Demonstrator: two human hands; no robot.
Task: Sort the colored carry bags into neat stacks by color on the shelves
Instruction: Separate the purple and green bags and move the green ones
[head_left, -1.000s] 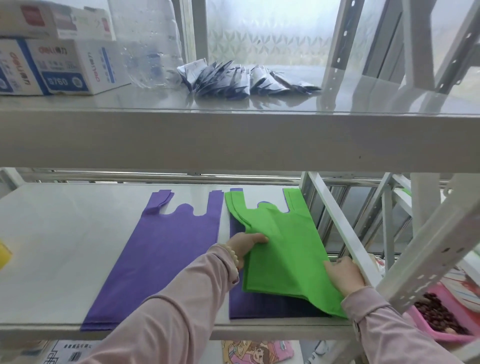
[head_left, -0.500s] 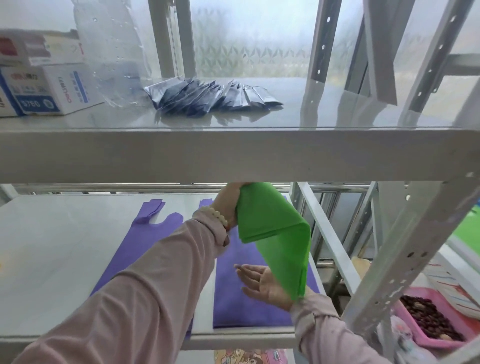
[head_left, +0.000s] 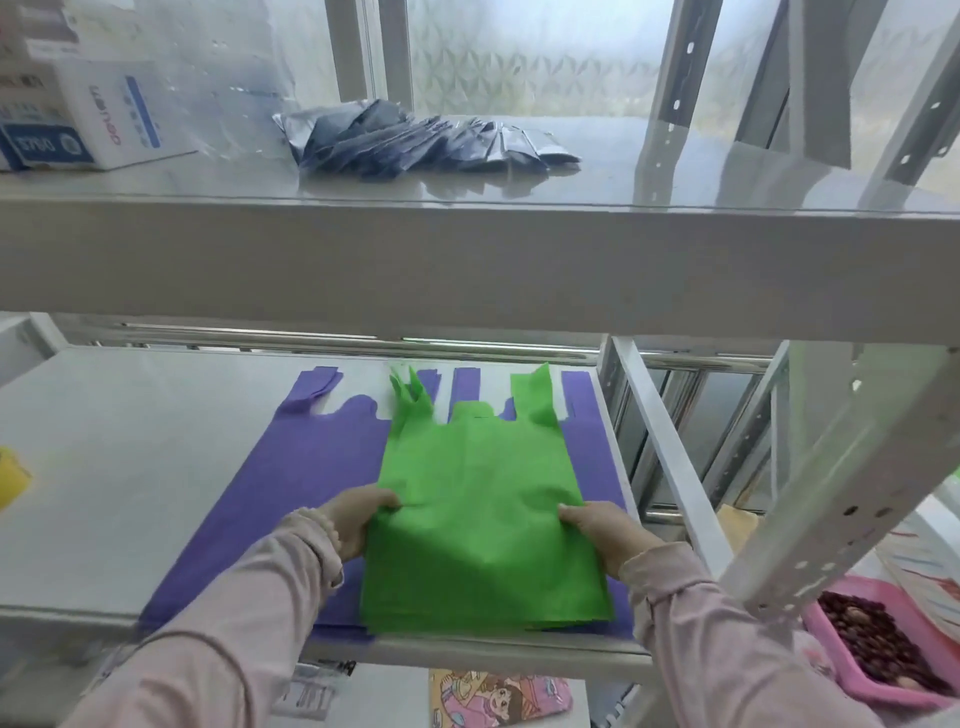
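A green carry bag (head_left: 478, 519) lies spread flat on the lower shelf (head_left: 130, 467), handles pointing to the back. It overlaps two purple carry bags: one (head_left: 291, 493) to its left and one (head_left: 592, 457) under its right side. My left hand (head_left: 353, 519) grips the green bag's left edge. At the bag's right edge, my right hand (head_left: 602, 530) holds the fabric with curled fingers. Both pink sleeves reach in from below.
The upper shelf (head_left: 467, 260) carries white boxes (head_left: 88, 124) at left and a row of dark foil packets (head_left: 415, 140). A yellow thing (head_left: 10, 478) peeks in at the left edge. A pink tray of dark beans (head_left: 883, 644) sits at lower right behind a white upright (head_left: 831, 499).
The green bag, which hung lifted and folded from my left hand, now lies flat across the purple bags. Both hands have come down to its side edges.
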